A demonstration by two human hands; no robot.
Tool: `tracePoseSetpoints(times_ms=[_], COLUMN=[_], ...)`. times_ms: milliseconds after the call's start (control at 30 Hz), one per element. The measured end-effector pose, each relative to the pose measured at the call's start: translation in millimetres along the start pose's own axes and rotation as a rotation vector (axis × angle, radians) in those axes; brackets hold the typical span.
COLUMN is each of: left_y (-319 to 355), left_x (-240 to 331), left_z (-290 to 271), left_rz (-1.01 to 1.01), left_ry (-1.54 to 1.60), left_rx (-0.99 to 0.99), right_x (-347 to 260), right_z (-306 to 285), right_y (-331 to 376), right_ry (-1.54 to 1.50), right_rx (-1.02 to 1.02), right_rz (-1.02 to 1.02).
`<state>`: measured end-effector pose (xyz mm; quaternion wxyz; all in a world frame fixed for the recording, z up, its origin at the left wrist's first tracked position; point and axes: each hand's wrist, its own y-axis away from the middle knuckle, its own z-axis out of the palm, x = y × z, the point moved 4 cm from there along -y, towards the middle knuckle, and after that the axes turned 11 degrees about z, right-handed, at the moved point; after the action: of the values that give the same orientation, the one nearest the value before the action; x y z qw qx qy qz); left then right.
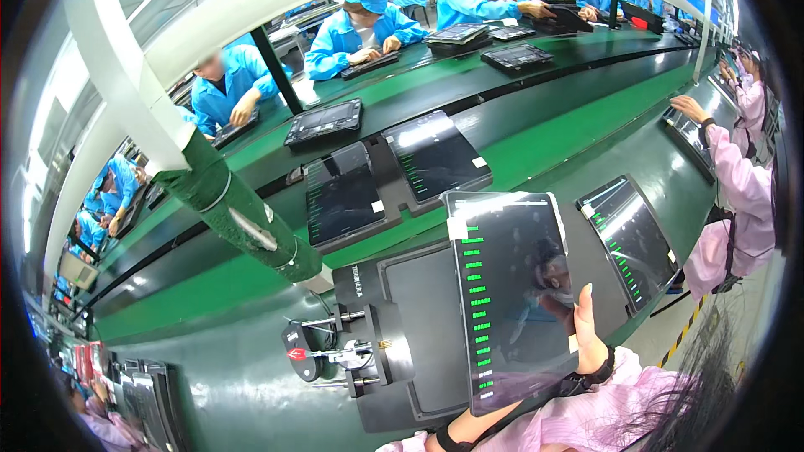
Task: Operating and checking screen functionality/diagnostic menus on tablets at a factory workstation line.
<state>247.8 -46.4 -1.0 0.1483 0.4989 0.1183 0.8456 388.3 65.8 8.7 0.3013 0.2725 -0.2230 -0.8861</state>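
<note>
A large tablet (515, 301) with a dark screen and a column of green text lines is held tilted up in front of me. My right hand (590, 339) grips its right edge, thumb on the front. The left forearm (481, 427), with a black wristband, passes behind the tablet's lower edge, so my left hand and its fingers are hidden. Beneath and left of the tablet lies a black test fixture (435, 310) with a recessed bed. On its left side sits a metal toggle clamp (335, 356) with a red mark.
Another lit tablet (632, 243) lies on the green bench to the right. Two tablets (343, 192) rest in black trays on the conveyor belt beyond. A green-wrapped post (243, 209) slants at left; dark panels (146, 398) stand lower left. Co-workers sit across and at right.
</note>
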Motion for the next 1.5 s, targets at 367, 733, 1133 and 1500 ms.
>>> tracePoseSetpoints(times_ms=[367,733,1133,1500], left_y=[-2.4,40.4,47.8,33.5], left_x=[162.8,244.5,235.3,215.5], left_z=[15.5,-80.4,-27.3,-7.2], left_rz=[0.789,0.672,0.669,0.886], left_ry=[-1.669,-1.135,-1.13,-1.004], left_rx=[0.231,1.168,1.192,1.147], right_x=[-26.9,-43.0,-45.5,-90.2], right_z=[-11.9,32.4,44.3,25.4], right_y=[12.8,33.6,26.2,25.6], right_ry=[-0.044,0.584,0.656,1.367], right_rx=[0.175,-0.03,-0.02,0.048], right_rz=[0.049,0.116,-0.349,-0.525])
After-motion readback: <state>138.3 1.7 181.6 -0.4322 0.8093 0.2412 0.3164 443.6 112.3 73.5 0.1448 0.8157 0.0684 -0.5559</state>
